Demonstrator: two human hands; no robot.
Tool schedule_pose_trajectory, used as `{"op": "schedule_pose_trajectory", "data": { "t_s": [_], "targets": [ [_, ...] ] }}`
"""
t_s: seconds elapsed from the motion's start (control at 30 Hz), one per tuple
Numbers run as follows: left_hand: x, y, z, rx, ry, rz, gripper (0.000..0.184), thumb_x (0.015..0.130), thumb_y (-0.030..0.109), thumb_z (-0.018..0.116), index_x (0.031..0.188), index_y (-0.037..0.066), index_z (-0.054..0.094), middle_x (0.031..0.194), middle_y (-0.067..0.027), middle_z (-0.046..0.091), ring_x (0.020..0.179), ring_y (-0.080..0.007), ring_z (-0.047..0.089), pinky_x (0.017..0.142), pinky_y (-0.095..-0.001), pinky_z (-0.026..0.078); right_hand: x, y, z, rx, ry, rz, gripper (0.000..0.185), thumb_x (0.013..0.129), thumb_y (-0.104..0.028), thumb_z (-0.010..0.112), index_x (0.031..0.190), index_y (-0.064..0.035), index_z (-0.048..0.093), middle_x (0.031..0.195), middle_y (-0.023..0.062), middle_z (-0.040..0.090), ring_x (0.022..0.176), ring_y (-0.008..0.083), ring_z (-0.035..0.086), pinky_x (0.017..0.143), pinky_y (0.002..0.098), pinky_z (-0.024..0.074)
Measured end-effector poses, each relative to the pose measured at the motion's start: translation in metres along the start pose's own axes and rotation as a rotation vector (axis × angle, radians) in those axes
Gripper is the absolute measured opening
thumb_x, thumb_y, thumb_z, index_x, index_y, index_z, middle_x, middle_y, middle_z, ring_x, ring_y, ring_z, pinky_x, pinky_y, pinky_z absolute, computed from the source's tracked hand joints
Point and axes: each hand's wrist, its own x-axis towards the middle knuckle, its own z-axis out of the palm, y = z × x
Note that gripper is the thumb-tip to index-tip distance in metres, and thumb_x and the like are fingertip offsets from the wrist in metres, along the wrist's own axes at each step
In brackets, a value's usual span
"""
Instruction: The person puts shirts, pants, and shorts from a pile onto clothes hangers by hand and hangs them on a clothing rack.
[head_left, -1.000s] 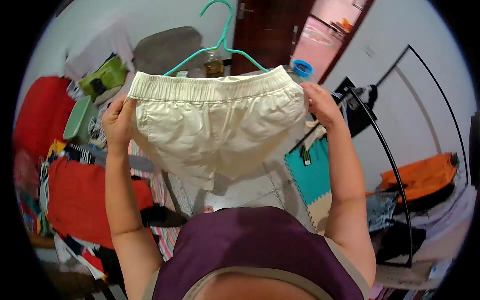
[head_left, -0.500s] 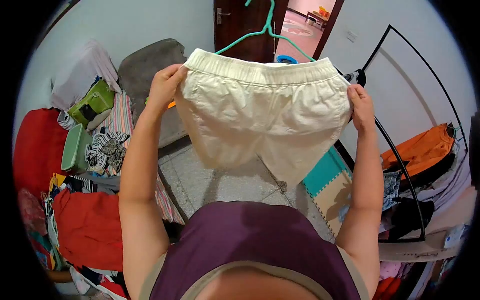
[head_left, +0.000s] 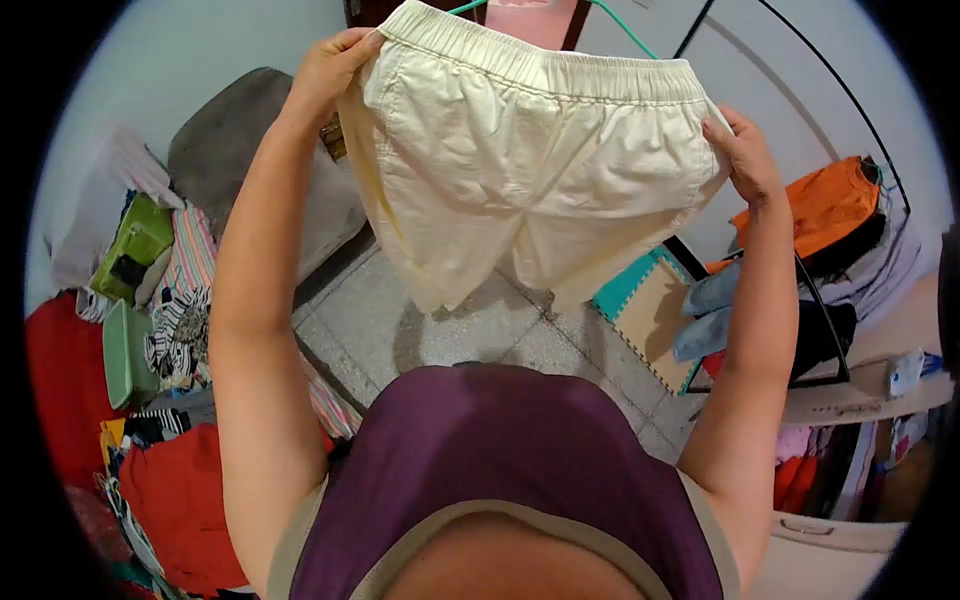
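Cream shorts with an elastic waistband are stretched out in front of me, legs hanging down over the floor. My left hand is closed on the left end of the waistband. At the opposite side, my right hand pinches the shorts a little below the waistband. Behind them, parts of a green hanger show above the waistband; its hook is out of view, and I cannot tell whether it is inside the shorts.
On the left lie piled clothes, including a red garment, near a green basket. A grey cushioned seat stands beyond. To the right are a black-framed rack, an orange garment, foam mats and an open drawer.
The shorts and both hands have shifted higher in view, and the right hand has moved slightly rightward. My view has tilted downward, so most of the hanger and door has left the frame.
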Motion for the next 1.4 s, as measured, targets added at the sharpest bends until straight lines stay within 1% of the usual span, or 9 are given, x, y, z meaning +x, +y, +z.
{"op": "schedule_pose_trajectory", "data": {
  "t_s": [0.57,0.6,0.8,0.9,1.0,1.13,1.2,1.33,1.4],
  "targets": [
    [0.029,-0.02,0.004,-0.132,-0.219,-0.001,0.03,0.09,0.033,0.053,0.106,0.009,0.06,0.078,0.0085,0.052,0.07,-0.0047,0.043,0.065,-0.0207,0.034,-0.082,-0.041,0.013,0.172,-0.044,-0.03,0.033,0.077,-0.017,0.061,0.103,0.0029,0.057,0.092,0.0086,0.063,0.081,0.0144,0.061,0.073,0.0244,0.048],
    [0.032,-0.02,0.0,-0.143,-0.289,-0.042,0.029,0.089,0.026,0.055,0.107,0.004,0.06,0.097,0.0006,0.061,0.085,-0.0092,0.055,0.076,-0.0228,0.042,-0.083,-0.043,0.016,0.214,-0.061,-0.017,0.032,0.077,-0.016,0.06,0.103,0.0032,0.057,0.09,0.0086,0.063,0.078,0.0133,0.061,0.07,0.024,0.0483],
    [0.04,-0.042,-0.009,-0.246,-0.349,-0.108,0.032,0.09,0.028,0.053,0.111,0.004,0.058,0.104,-0.003,0.061,0.096,-0.0127,0.055,0.084,-0.0257,0.042,-0.093,-0.056,0.037,0.207,0.013,-0.069,0.023,0.082,-0.017,0.058,0.095,0.0016,0.058,0.084,0.0054,0.062,0.071,0.0095,0.059,0.065,0.0218,0.0466],
    [0.038,-0.043,-0.004,-0.21,-0.276,0.091,0.04,0.091,0.032,0.049,0.119,0.004,0.053,0.116,-0.0061,0.056,0.107,-0.0154,0.051,0.091,-0.0281,0.038,-0.099,-0.063,0.038,0.251,0.067,-0.092,0.023,0.084,-0.018,0.056,0.096,0.0022,0.058,0.085,0.005,0.063,0.073,0.0094,0.059,0.067,0.0213,0.0462],
    [0.026,-0.063,0.005,-0.613,-0.135,-0.163,0.047,0.093,0.037,0.045,0.127,0.005,0.046,0.127,-0.007,0.048,0.117,-0.0178,0.044,0.096,-0.0325,0.034,-0.111,-0.075,0.036,0.262,0.168,-0.15,0.024,0.085,-0.018,0.055,0.098,0.003,0.058,0.087,0.005,0.063,0.074,0.0093,0.059,0.068,0.021,0.0458],
    [0.009,-0.089,0.016,-0.419,0.208,-0.196,0.049,0.094,0.037,0.04,0.131,0.006,0.041,0.131,-0.0083,0.044,0.119,-0.0205,0.042,0.098,-0.0372,0.031,-0.127,-0.107,0.022,0.306,0.3,-0.204,0.023,0.087,-0.015,0.053,0.099,0.004,0.058,0.092,0.0072,0.064,0.079,0.0115,0.06,0.072,0.0221,0.0468],
    [-0.011,-0.053,0.033,-0.314,0.381,-0.094,0.047,0.094,0.034,0.039,0.132,0.006,0.039,0.128,-0.0095,0.045,0.119,-0.0207,0.042,0.098,-0.0368,0.03,-0.132,-0.11,0.008,0.314,0.37,-0.26,0.022,0.088,-0.012,0.051,0.101,0.005,0.058,0.096,0.0102,0.064,0.083,0.0151,0.062,0.076,0.0248,0.0484],
    [-0.077,0.055,0.113,-0.188,0.626,0.653,0.045,0.093,0.028,0.04,0.129,0.0,0.038,0.133,-0.0114,0.041,0.124,-0.0231,0.038,0.099,-0.0388,0.031,-0.135,-0.122,-0.013,0.571,0.274,-0.33,0.025,0.087,-0.012,0.052,0.102,0.0075,0.057,0.099,0.0142,0.063,0.088,0.021,0.062,0.081,0.0314,0.0501],
    [-0.1,0.035,0.173,-0.246,0.549,0.916,0.043,0.092,0.024,0.039,0.127,-0.001,0.037,0.126,-0.012,0.046,0.117,-0.0243,0.043,0.094,-0.0369,0.036,-0.127,-0.146,0.011,0.521,0.736,-0.292,0.03,0.09,-0.013,0.048,0.111,0.0079,0.053,0.111,0.0164,0.058,0.099,0.0236,0.058,0.089,0.0344,0.046]
  ]
}}
